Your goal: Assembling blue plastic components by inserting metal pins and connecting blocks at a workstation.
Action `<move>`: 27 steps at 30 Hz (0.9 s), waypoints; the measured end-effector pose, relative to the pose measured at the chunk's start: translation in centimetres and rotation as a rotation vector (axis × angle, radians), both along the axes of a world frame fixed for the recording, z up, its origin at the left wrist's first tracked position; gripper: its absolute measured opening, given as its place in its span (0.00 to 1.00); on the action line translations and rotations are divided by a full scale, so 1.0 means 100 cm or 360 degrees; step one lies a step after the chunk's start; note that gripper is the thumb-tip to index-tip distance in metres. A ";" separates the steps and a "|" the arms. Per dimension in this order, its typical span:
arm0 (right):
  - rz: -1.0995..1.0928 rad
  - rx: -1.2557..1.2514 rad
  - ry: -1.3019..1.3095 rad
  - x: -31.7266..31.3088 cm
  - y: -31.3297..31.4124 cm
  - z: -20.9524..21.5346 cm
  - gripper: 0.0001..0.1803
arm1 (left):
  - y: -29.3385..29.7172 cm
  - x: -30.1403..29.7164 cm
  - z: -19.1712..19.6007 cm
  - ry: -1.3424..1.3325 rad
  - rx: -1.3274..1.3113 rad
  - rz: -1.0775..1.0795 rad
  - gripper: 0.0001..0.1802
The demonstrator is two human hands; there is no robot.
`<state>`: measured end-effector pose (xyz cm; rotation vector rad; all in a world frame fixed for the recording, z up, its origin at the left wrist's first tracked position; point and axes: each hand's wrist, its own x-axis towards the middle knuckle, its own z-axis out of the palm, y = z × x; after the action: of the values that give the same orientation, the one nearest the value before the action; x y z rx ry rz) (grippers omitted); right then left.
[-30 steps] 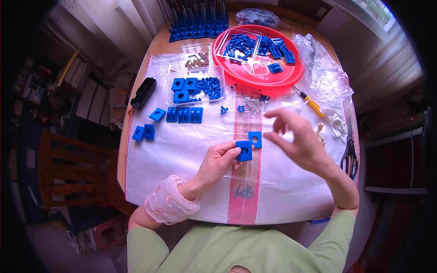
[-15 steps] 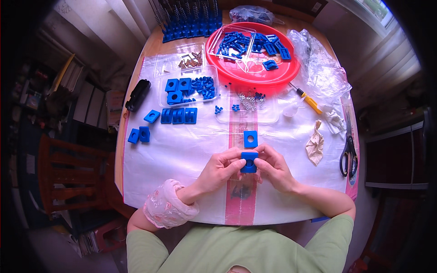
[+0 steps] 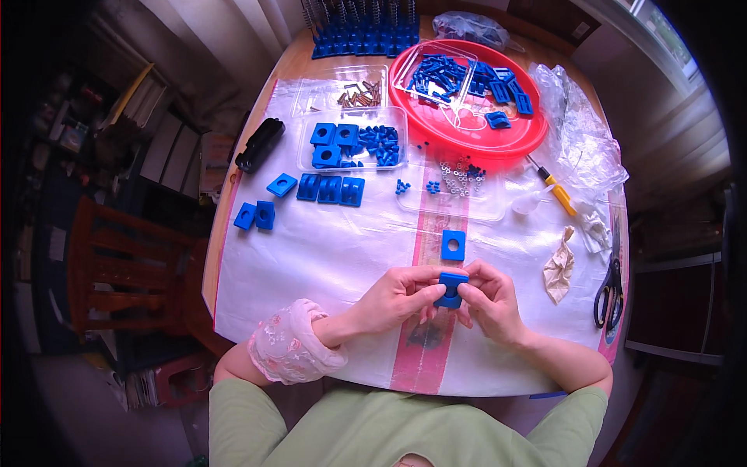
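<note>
Between my two hands is a small blue plastic block [image 3: 450, 290] with a rounded recess in its face. My left hand [image 3: 401, 297] grips its left side, the thumb pressed on the front. On the opposite edge my right hand [image 3: 496, 303] pinches it with thumb and fingers. The fingers partly cover the block, so its lower part is hard to make out. Just beyond the fingertips, a square blue piece with a round hole [image 3: 453, 245] lies flat on the white cloth [image 3: 334, 249].
A clear box [image 3: 311, 159] of blue parts, a row of blue blocks [image 3: 330, 189] and a black case [image 3: 260, 145] are left. A red tray [image 3: 498, 144] is at the back. Right are a yellow-handled screwdriver [image 3: 562, 196], a crumpled tan scrap [image 3: 558, 268] and scissors [image 3: 608, 296].
The whole scene has shifted right in the view as the head turned. My hands still hold the blue block, which looks tipped a little, and my fingers have moved slightly around it.
</note>
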<state>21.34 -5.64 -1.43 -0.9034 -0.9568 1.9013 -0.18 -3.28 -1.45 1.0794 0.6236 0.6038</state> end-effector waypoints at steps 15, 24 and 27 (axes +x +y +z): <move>0.0012 -0.0024 -0.0001 -0.001 0.003 0.001 0.08 | 0.001 0.000 0.003 0.0003 0.0009 0.0051 0.20; 0.0026 -0.0059 0.0007 -0.002 0.003 0.001 0.08 | 0.003 0.000 0.005 -0.0008 -0.0026 0.0040 0.19; -0.0002 -0.0020 0.0011 -0.001 0.004 -0.006 0.08 | 0.003 0.000 0.004 -0.0019 -0.0057 0.0041 0.19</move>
<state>21.27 -5.27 -1.99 -0.9038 -0.9408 1.9105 -0.15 -3.01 -1.03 1.0349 0.6364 0.6189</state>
